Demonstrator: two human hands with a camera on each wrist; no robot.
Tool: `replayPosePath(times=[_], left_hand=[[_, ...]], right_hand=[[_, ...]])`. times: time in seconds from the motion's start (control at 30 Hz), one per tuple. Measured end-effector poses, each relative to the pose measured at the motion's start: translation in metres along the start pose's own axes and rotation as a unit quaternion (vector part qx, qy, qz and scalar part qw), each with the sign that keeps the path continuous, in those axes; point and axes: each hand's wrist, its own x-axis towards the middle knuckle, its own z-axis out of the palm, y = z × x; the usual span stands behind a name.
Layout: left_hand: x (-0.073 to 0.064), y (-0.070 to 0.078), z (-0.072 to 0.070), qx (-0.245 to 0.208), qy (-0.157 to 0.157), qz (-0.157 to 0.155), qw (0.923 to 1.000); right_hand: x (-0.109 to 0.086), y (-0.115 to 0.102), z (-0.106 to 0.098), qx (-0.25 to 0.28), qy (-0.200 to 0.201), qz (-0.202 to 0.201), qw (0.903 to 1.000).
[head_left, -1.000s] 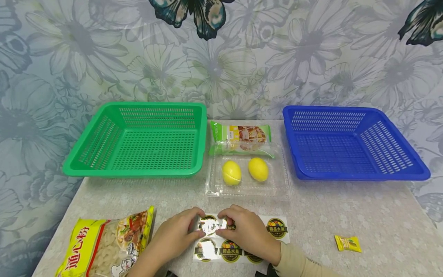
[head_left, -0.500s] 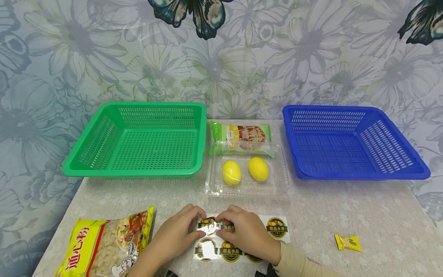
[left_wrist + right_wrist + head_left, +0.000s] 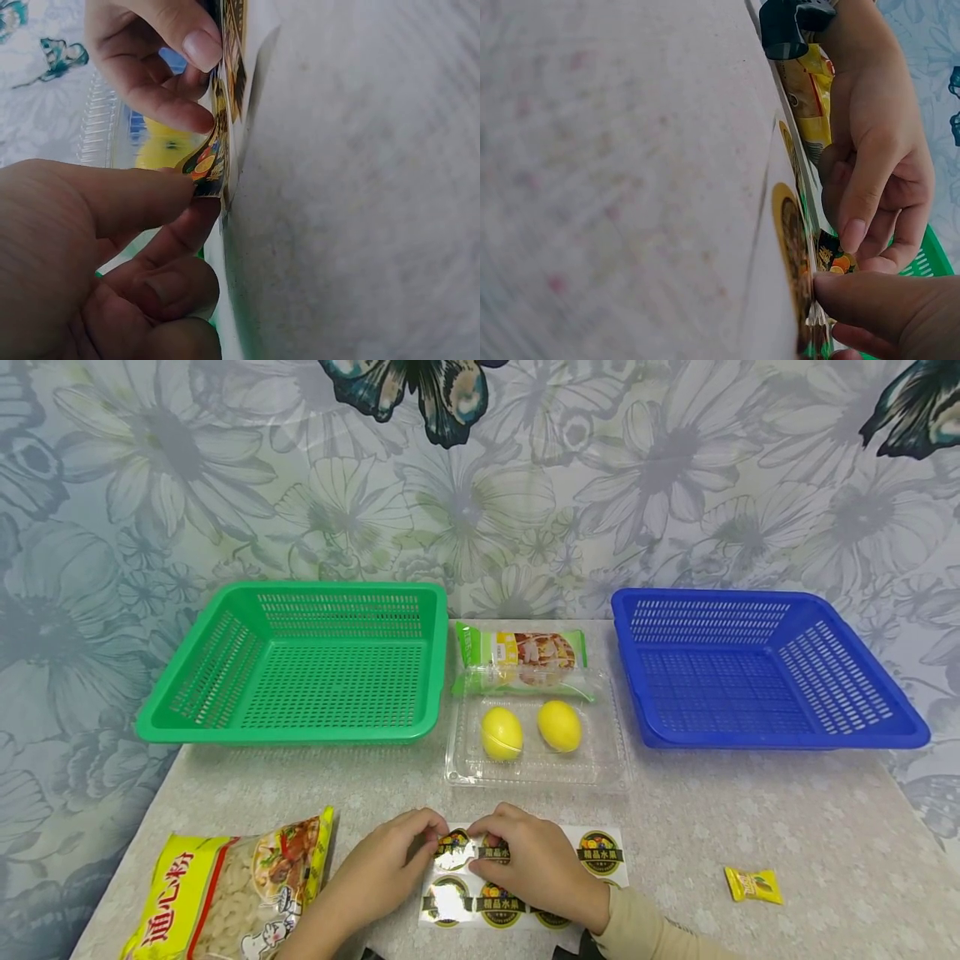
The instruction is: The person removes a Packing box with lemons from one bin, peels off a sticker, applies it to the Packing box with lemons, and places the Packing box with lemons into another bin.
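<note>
A white sheet (image 3: 570,833) of round black-and-gold stickers lies on the table below both hands. My left hand (image 3: 390,860) pinches the edge of one sticker (image 3: 208,163) between thumb and index finger at the sheet's far left corner. That sticker's edge is bent up in the left wrist view. My right hand (image 3: 536,860) rests on the sheet to the right, its thumb (image 3: 840,289) and index finger set apart and pressing by the same sticker. The right hand covers part of several stickers.
Behind the sheet, two lemons (image 3: 559,727) sit in a clear plastic box (image 3: 600,768), with a green snack packet (image 3: 540,652) behind. A green basket (image 3: 292,735) and blue basket (image 3: 787,741) flank them. A pasta bag (image 3: 232,893) lies left, a small yellow packet (image 3: 753,886) right.
My left thumb has moved up to the index finger, and the two now pinch the sticker's edge. The right hand stays nearly still.
</note>
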Motion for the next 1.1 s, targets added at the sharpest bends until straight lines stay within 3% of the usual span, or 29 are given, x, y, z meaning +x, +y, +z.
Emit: replayPosePath(times=[0.43, 0.8, 1.1], left_hand=[[0.0, 0.0015, -0.0005, -0.03, 0.009, -0.014, 0.9994], [-0.001, -0.0023, 0.0002, -0.006, 0.007, 0.041, 0.9991], [-0.0026, -0.0029, -0.0002, -0.043, 0.004, 0.043, 0.9981]], right_hand=[[-0.0023, 0.0006, 0.0008, 0.004, 0.008, 0.007, 0.9999], [-0.0023, 0.0012, 0.0011, 0.014, 0.008, 0.001, 0.9999], [-0.0032, 0.001, 0.0026, -0.001, 0.022, -0.002, 0.9997]])
